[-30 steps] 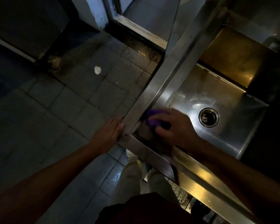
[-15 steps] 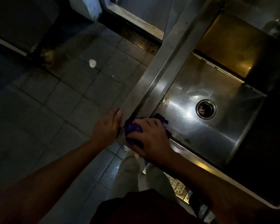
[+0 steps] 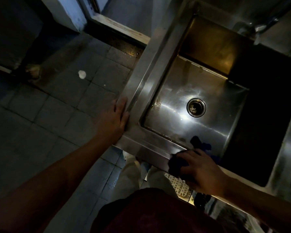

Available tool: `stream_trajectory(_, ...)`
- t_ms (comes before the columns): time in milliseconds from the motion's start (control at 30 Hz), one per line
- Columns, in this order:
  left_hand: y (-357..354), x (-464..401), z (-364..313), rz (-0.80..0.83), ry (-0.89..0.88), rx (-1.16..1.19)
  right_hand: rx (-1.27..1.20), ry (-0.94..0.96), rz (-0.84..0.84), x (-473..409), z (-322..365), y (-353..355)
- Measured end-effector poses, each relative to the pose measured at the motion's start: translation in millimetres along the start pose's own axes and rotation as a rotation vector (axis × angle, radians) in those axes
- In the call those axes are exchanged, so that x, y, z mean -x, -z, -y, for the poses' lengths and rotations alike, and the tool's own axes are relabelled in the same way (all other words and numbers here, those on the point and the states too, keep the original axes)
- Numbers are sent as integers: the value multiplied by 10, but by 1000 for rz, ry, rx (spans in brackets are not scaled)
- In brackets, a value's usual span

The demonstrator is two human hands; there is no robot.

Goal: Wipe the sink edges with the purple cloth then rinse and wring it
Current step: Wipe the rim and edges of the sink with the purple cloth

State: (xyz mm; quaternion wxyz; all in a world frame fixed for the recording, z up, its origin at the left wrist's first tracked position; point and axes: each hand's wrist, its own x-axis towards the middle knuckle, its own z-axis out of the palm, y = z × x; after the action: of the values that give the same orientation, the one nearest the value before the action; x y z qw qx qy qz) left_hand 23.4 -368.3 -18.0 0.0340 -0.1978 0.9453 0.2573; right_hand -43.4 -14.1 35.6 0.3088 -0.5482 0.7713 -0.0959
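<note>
At the sink's (image 3: pixel 151 145) 6 o'clock edge, the right hand (image 3: pixel 202 169) presses the bunched cloth (image 3: pixel 176 163) and should keep it flat along the rim, while the left hand (image 3: pixel 116 118), fingers straight, braces the 9 o'clock edge.

Purple cloth (image 3: pixel 178 163): dark, crumpled into a wad, pressed onto the near edge of the sink under the right hand (image 3: pixel 202 172), fingers (image 3: pixel 183 154) spread over the top. One bunched end pokes out past the fingers over the inner lip, hanging toward the basin. Colour hard to read in the dim light, bluish-purple where lit.

Sink (image 3: pixel 151 145): stainless steel, rectangular, deep basin with a flat rim all round, seen at a slant. Round drain (image 3: pixel 196 107) near the basin's middle. Floor shiny with streaked glare; far wall lit amber; right part in deep shadow. Left rim bare and gleaming, near rim partly covered by cloth.
</note>
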Motion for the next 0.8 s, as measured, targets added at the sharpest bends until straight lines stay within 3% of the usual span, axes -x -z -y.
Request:
stream_trajectory(67, -4, 0, 18, 0, 6, 18, -66, -56, 6, 55, -106, 131)
stream_trajectory(167, -5, 5, -34, -22, 10, 5, -175, -209, -123, -166, -181, 339)
stream_trajectory(467, 25, 7, -60, -8, 25, 41, -292, -307, -591, -2092, -150, 848)
stream_trajectory(633, 24, 15, -76, -29, 28, 32, -80, -404, -532, -2420, -2, 817)
stream_trajectory(800, 43, 10, -96, -52, 16, 43, -127, -254, -383, -2035, 165, 657)
